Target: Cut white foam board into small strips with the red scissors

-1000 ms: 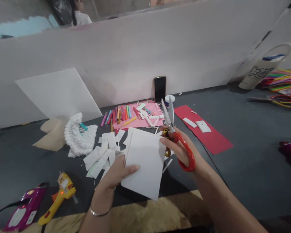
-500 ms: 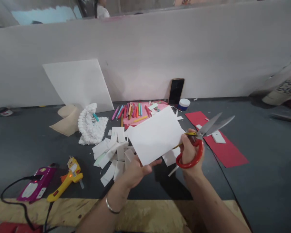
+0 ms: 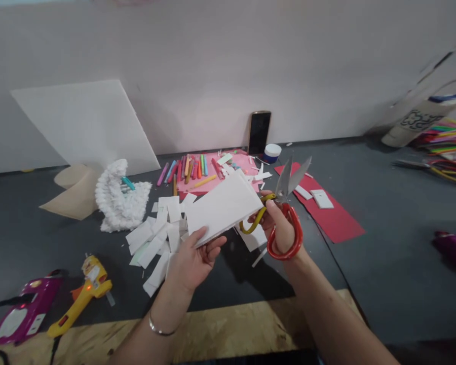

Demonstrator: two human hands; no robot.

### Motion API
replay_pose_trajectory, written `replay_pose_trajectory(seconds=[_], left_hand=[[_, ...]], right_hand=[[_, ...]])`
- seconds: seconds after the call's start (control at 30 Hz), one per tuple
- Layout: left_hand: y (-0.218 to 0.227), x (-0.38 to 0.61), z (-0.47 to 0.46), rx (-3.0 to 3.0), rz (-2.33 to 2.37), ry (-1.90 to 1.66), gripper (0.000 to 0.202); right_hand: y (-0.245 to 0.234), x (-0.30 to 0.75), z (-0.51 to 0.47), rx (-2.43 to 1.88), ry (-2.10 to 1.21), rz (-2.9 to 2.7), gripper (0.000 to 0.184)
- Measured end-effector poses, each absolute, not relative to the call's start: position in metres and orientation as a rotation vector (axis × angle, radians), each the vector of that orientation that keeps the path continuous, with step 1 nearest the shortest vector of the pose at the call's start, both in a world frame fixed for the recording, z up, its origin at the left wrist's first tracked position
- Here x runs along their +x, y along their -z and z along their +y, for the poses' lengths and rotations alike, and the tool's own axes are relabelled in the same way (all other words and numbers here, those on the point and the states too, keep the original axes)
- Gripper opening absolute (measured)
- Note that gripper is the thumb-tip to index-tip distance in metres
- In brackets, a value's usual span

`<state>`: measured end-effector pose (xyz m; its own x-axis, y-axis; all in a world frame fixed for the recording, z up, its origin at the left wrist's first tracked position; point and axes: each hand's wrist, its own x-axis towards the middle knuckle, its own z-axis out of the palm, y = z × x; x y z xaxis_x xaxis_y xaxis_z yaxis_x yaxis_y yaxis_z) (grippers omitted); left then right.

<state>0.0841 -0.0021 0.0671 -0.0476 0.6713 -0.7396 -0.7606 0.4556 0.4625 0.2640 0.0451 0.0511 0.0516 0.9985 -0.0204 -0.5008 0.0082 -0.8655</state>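
Note:
My left hand (image 3: 195, 258) grips a white sheet of foam board or thick paper (image 3: 222, 208) by its near edge, thumb on top and fingers beneath. The scissors (image 3: 287, 185), with one red and one yellow handle, hang on my right hand (image 3: 277, 228); the red loop is around the thumb side and the blades point away, spread apart. My right fingers meet the sheet's right edge, partly hidden. Below and left of the sheet lies a pile of white cut strips (image 3: 159, 235). Another white piece (image 3: 254, 238) rests on the dark table under my hands.
Oil pastels (image 3: 190, 167) lie on pink paper at the back. A phone (image 3: 259, 133) leans on the wall beside a small jar (image 3: 272, 153). Red card (image 3: 338, 223) lies right. At left are a white textured piece (image 3: 117, 203), a yellow glue gun (image 3: 85, 294) and a purple device (image 3: 25, 309).
The sheet has tilted flatter, showing its thick near edge. My right hand has turned, so the scissors point more upward and away. The view has shifted right and down.

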Motion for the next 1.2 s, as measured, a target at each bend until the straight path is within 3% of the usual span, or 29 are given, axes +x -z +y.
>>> replay_pose_trajectory(seconds=[0.17,0.37,0.6,0.83,1.03,1.2], left_hand=[[-0.065,0.083,-0.001,-0.040,1.144,-1.149,0.019],[-0.056,0.074,-0.005,0.279,1.082,-1.224,0.044],[-0.054,0.082,-0.014,0.579,0.684,-1.345,0.061],[-0.046,0.108,-0.019,0.443,1.001,-1.517,0.057],[-0.052,0.092,-0.013,0.317,1.072,-1.707,0.055],[-0.056,0.076,-0.009,0.229,1.074,-1.846,0.046]], right_hand=[[-0.050,0.267,0.046,-0.829,-1.388,-0.866,0.032],[-0.055,0.273,0.042,-1.052,-1.268,-1.037,0.027],[-0.057,0.259,0.034,-1.127,-1.085,-0.959,0.022],[-0.037,0.237,0.009,-1.022,-1.300,-1.187,0.032],[-0.046,0.248,0.004,-1.098,-1.467,-1.344,0.035],[-0.058,0.252,0.000,-1.113,-1.358,-1.910,0.033]])
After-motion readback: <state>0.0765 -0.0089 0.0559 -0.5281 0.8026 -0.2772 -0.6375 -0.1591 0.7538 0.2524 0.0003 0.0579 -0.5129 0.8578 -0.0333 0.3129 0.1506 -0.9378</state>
